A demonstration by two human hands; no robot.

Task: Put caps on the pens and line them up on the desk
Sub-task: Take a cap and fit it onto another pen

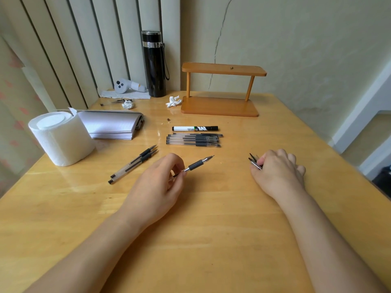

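Left to right: two uncapped pens [132, 163] lie side by side on the table [211, 229], tips pointing away, apparently waiting their turn. The left hand [160, 187] pinches a bare pen [195, 165] by its barrel, its tip angled toward the right, presumably so a cap can slide on. Beyond it, a capped marker [194, 128] and the capped pens [193, 140] lie parallel and close-packed, forming the finished row. The right hand [277, 168] is curled around several loose caps [255, 161], resting on the table and held well apart from the pen, likely as a ready supply.
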